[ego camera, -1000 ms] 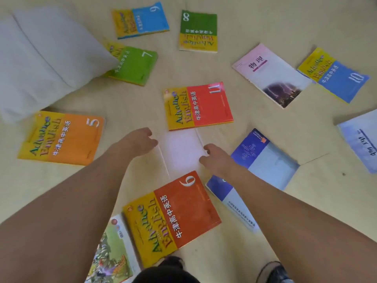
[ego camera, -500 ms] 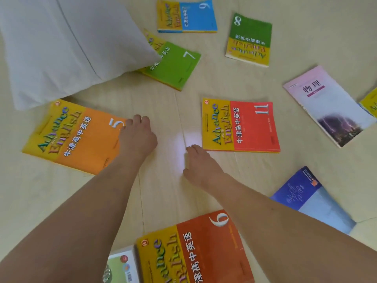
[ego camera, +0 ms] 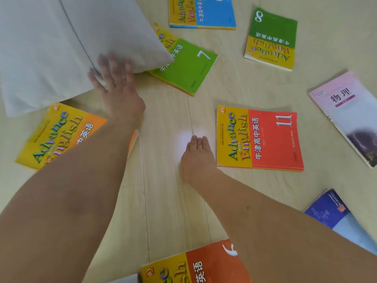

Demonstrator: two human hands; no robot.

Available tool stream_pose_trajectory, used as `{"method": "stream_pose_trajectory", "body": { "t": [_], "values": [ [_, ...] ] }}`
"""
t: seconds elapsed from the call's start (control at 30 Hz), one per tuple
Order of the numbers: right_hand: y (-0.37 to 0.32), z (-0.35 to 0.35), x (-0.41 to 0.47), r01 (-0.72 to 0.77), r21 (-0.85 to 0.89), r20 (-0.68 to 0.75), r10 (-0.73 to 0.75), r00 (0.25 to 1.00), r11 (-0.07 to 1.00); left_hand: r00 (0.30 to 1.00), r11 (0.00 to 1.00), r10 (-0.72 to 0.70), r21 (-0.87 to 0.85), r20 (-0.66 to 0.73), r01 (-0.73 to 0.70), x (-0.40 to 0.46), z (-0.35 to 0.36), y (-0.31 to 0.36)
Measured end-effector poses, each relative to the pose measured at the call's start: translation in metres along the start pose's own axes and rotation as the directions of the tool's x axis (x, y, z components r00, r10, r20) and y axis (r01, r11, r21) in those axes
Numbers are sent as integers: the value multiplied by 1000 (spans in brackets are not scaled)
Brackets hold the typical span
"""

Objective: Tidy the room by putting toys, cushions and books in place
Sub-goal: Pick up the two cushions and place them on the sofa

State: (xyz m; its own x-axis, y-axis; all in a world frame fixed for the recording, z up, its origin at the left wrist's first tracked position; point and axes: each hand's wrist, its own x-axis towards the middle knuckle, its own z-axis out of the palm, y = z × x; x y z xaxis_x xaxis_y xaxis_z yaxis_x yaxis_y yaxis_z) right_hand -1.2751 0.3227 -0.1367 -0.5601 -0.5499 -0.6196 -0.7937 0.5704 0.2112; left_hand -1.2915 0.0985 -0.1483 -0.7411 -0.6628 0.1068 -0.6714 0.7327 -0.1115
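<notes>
Left hand point(ego camera: 118, 86) — fingers spread and straight, blurred, over the near edge of the white cushion point(ego camera: 61, 43); whether they touch the fabric cannot be told, and nothing is gripped. Right hand point(ego camera: 196, 158) — fingers straight and together, palm down just beside book 11 point(ego camera: 259, 137), over the floor point(ego camera: 163, 201); contact with the boards is unclear, and it holds nothing.

Cushion: on the floor at upper left, one corner lying over book 7 point(ego camera: 187, 66), its near edge just beside book 5 point(ego camera: 59, 133).

Books, all flat on the floor and scattered well apart:
- book 9 point(ego camera: 202, 13), blue, top edge cut off
- book 8 point(ego camera: 271, 37), green and yellow
- pink book point(ego camera: 346, 113), cut off at the right edge
- purple book point(ego camera: 334, 217), partly behind the right forearm
- book 6 point(ego camera: 195, 266), orange, cut off at the bottom

Progress, as a judgement: barely begun. No book is stacked or shelved, and the cushion is not yet lifted; every item listed remains to be put away. The cushion looks to be the first piece in hand.

Not shown: toys, any shelf or sofa, and the room beyond the floor. Book 5's number is hidden by the left forearm. A pale scrap at the bottom edge beside book 6 is too cropped to identify.
</notes>
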Motion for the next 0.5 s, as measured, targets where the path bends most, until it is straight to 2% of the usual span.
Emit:
{"method": "stream_pose_trajectory", "body": {
  "t": [0.13,0.5],
  "values": [
    [-1,-4,7,46,-62,33,-44,998,997,995,1000,-2,-2,-99,2,28,-7,-2],
    [1,1,15,84,-63,39,-81,996,995,993,1000,-20,8,-114,21,60,2,-9]
  ]
}}
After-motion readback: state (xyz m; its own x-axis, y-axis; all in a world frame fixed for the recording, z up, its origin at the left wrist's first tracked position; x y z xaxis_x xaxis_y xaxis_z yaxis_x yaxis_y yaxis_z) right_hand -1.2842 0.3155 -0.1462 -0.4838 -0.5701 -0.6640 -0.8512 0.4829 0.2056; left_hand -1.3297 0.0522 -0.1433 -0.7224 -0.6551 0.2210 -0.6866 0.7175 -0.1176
